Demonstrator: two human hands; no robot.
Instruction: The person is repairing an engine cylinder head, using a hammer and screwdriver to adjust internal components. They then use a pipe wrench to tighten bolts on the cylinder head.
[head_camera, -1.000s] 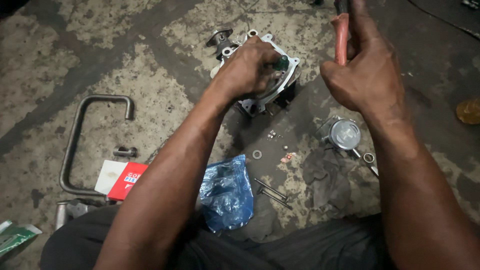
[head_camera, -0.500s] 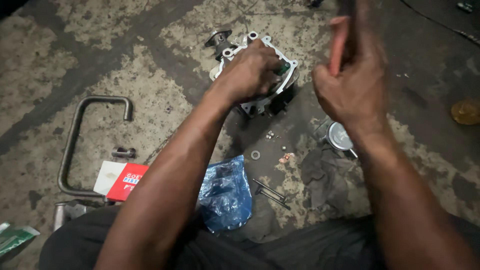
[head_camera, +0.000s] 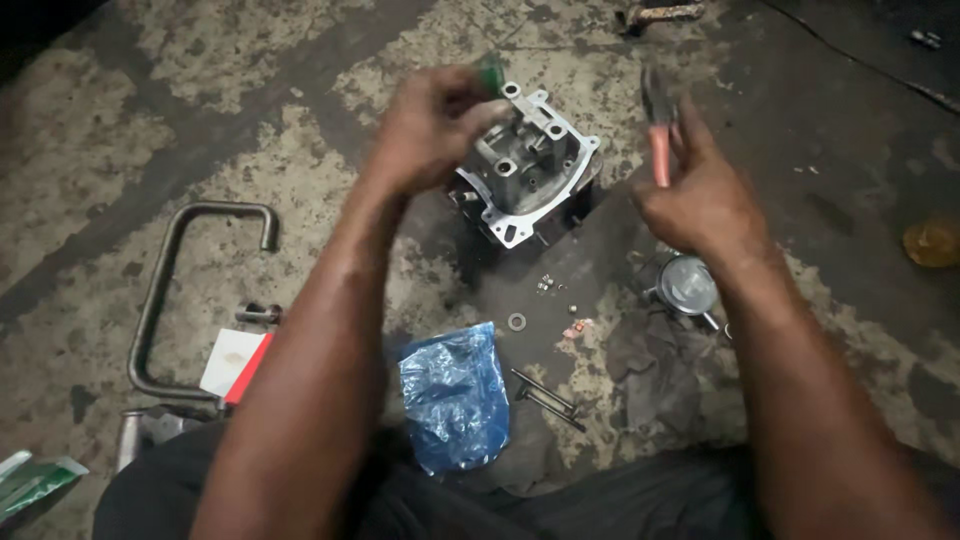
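Observation:
An aluminium engine cylinder head lies on the stained concrete floor. My left hand hovers just above its left side, fingers pinched on a small green part. My right hand is to the right of the head and grips red-handled pliers, jaws pointing up. A round metal piston rests on a dark rag below my right hand.
A crumpled blue plastic bag sits near my legs. A washer, small loose parts and two thin bolts lie between bag and head. A bent metal tube and a red-and-white box are at left.
My left hand has lifted off the cylinder head with the green part pinched in it. My right hand with the pliers has dropped lower and moved away to the right.

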